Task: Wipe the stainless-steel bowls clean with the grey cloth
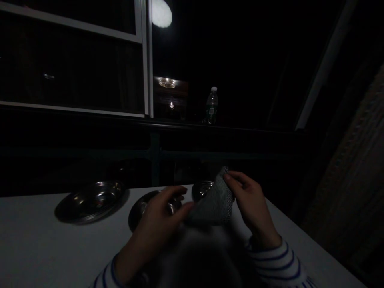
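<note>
Partly hidden: middle bowl (137, 212), behind left grip (158, 215), spread | small bowl (199, 188), behind cloth (211, 202) right grip (251, 205) pinches

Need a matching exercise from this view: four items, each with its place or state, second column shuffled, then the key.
Column 1
1. grey cloth
2. bottle
3. left hand
4. right hand

Column 2
A. pinching fabric near its upper edge
B. upright, white-capped, beyond the white table
C. held up, showing a chequered edge
D. thumb and forefinger apart, partly hiding the middle metal dish

Pairs: 1-C, 2-B, 3-D, 4-A
</note>
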{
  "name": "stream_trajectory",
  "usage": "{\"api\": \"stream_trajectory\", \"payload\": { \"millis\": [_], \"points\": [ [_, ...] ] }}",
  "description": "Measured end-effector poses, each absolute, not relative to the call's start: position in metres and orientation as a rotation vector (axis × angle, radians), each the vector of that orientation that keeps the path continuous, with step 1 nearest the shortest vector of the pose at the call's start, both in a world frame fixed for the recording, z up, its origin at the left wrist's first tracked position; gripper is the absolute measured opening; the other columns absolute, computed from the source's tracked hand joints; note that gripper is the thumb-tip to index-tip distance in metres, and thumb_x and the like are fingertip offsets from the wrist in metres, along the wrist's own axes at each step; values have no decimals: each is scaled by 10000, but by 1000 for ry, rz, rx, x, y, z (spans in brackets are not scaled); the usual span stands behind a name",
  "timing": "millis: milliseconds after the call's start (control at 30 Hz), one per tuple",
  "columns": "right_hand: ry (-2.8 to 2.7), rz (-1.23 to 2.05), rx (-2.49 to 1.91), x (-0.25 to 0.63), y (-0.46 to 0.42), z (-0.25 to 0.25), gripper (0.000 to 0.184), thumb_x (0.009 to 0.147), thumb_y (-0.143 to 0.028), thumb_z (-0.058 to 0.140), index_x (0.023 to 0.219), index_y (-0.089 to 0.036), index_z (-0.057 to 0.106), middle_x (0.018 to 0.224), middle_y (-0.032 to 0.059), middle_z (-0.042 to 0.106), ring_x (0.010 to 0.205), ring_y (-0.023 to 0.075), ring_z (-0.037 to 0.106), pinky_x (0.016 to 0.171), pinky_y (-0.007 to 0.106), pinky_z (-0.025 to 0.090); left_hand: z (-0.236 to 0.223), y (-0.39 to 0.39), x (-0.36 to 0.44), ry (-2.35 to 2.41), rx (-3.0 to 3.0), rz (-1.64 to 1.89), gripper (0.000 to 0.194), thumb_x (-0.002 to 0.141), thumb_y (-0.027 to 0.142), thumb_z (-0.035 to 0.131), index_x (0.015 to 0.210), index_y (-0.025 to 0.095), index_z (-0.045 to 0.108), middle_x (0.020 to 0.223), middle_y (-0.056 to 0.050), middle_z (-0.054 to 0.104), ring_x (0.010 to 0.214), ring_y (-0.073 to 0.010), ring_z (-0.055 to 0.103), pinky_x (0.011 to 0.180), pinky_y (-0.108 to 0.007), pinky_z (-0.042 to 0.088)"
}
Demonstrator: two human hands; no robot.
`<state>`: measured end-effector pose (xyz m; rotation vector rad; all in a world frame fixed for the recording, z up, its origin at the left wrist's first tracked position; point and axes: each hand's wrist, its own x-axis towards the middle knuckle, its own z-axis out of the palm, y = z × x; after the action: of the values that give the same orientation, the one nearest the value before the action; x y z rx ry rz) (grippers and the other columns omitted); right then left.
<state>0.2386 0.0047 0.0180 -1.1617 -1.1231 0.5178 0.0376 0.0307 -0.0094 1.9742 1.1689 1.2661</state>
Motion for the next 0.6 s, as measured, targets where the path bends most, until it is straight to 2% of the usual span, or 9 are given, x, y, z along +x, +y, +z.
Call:
{"api": "stream_trajectory", "payload": {
  "millis": [67,133,167,300,400,500,533,600],
  "points": [
    [-1122,549,-1132,237,3,18,389,705,-467,651,932,-152,659,735,61,686,671,183,620,544,246,457,-11,22,47,979,2026,1128,521,580,409,736,1072,275,628,1100,-67,650,1009,-272,577,855,-358,430],
    [-1107,600,-1112,236,2,17,409,712,-463,648,975,-150,648,689,47,673,609,162,602,521,240,448,-17,19,56,945,1989,1065,627,528,353,771,1126,258,607,1110,-90,650,997,-291,582,856,-386,430],
    [-1099,627,-1104,235,2,17,420,716,-461,646,996,-149,641,652,33,659,564,147,584,504,237,439,-20,19,59,932,1990,1050,608,522,337,772,1105,250,622,1081,-94,663,968,-293,594,842,-386,436],
    [-1093,677,-1078,233,3,16,450,731,-452,632,1054,-138,619,562,3,617,479,122,534,458,228,405,-24,19,67,897,1891,1090,296,668,247,651,963,246,673,945,-53,706,861,-226,637,737,-297,465],
    [-1146,722,-1044,232,5,16,467,749,-445,611,1113,-154,591,731,42,681,592,141,604,544,247,462,-19,21,68,910,1575,1125,185,685,243,627,858,200,675,814,-45,718,761,-198,657,652,-258,475],
    [-1251,739,-1061,230,6,14,486,760,-426,595,1180,-188,531,986,72,676,871,184,639,722,293,493,-16,26,66,919,1256,1129,222,669,326,658,830,174,663,723,-34,713,689,-188,662,602,-251,474],
    [-1307,688,-1103,228,6,12,449,767,-411,590,1157,-195,539,1019,69,667,925,185,626,759,295,483,-16,28,65,924,1180,1128,246,660,338,669,839,169,661,709,-30,711,666,-183,661,600,-254,475],
    [-1462,542,-1245,223,4,9,298,783,-393,575,1014,-206,597,947,44,681,875,172,633,733,275,468,-17,32,62,946,1080,1134,283,656,347,679,867,160,661,696,-25,710,635,-174,657,607,-258,476]
  ]
}}
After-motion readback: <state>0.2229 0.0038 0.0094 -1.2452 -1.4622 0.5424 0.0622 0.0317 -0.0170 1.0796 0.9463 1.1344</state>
